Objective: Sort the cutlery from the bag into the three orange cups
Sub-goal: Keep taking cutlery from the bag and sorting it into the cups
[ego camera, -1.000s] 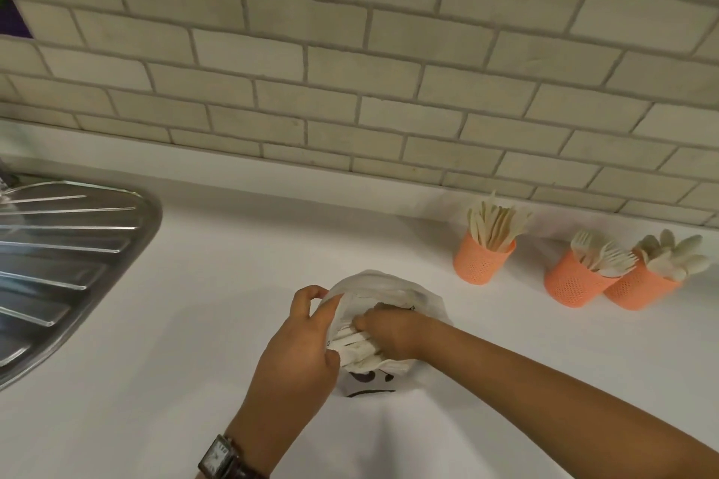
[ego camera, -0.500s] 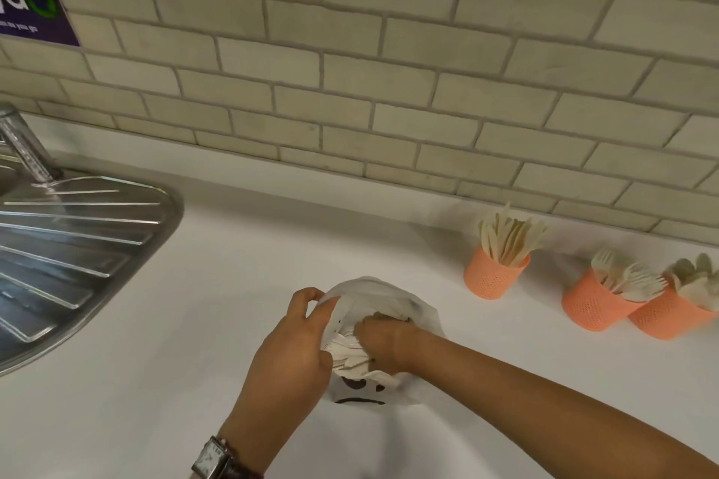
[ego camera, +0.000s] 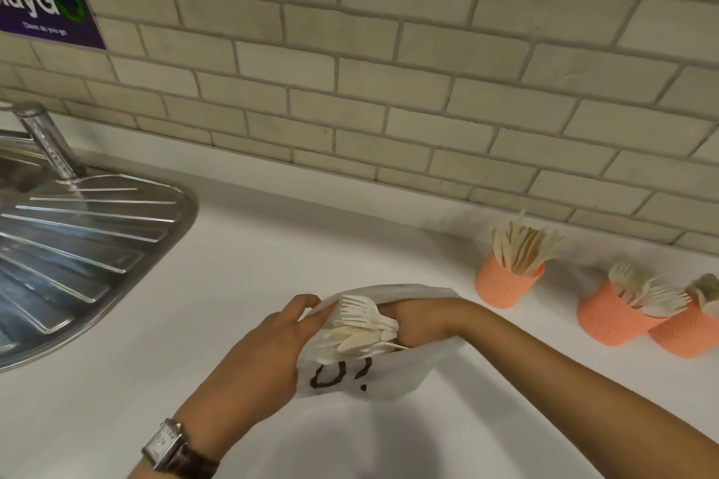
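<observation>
1. The counter [ego camera: 155, 362] spreads wide between the sink [ego camera: 78, 245] at its left edge and the bag [ego camera: 373, 381].
2. The bag sits mid-counter, holding cutlery [ego camera: 362, 327].
3. The left hand [ego camera: 268, 346] grips the bag's left rim.
4. The right hand [ego camera: 420, 323] reaches inside the bag. Its fingers are buried there, so I cannot tell whether it grasps anything.
5. The cups [ego camera: 505, 284] stand by the back edge on the right.

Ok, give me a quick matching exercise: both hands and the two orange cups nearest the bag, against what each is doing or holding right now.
1. left hand
2. right hand
3. leftmost orange cup
4. middle orange cup

A. holds forks
B. reaches inside the bag
C. holds knives
D. grips the bag's rim

Pairs: 1-D, 2-B, 3-C, 4-A
</observation>
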The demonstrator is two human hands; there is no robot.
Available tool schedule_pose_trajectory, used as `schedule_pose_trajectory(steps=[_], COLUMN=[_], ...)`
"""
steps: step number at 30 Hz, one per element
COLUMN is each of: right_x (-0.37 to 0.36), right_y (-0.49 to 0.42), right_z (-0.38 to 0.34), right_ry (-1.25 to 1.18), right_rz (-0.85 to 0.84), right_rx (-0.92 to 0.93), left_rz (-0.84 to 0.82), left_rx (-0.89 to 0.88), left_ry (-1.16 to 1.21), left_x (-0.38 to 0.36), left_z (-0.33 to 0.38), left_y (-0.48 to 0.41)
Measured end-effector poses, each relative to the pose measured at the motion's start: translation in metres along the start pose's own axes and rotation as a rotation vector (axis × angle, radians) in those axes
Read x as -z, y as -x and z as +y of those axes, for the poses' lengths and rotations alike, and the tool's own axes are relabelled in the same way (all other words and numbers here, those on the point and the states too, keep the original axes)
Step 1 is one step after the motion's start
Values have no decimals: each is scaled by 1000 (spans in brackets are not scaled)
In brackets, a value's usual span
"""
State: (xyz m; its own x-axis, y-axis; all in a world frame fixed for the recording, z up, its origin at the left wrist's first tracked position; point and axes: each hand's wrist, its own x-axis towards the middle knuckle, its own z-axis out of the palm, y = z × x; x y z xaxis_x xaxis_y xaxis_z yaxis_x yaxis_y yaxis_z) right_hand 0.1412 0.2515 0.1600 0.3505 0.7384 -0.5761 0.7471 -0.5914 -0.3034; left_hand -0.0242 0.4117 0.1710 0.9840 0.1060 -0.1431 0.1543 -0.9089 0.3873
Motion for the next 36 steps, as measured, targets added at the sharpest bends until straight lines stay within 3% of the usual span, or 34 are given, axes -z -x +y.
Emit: schedule_pose_trajectory(steps=[4,7,10,14,21,28,36], right_x=[0,8,10,17,29,39,-8], right_y=[0,10,17,21,24,50,66], right_z=[-12,-14,-5,6,7,0,-5], right_ry=[29,-24,-94,-573,-1154,-1478,-1846], right_rz=[-13,101,239,434,543,510,714], right_rx=[26,75,89,128,338,601,591], left_rz=[-29,-7,-5,-23,109,182,256], left_rx=[18,55,47,53,62,72,43], left_ry=[164,363,409,343,551,481,316], left_x=[0,4,6,-4,-9,-8,-9], left_z=[-3,-18,-28,-32,-17,-12,-7], left_y=[-3,-11,-13,-13,-27,-41,-37])
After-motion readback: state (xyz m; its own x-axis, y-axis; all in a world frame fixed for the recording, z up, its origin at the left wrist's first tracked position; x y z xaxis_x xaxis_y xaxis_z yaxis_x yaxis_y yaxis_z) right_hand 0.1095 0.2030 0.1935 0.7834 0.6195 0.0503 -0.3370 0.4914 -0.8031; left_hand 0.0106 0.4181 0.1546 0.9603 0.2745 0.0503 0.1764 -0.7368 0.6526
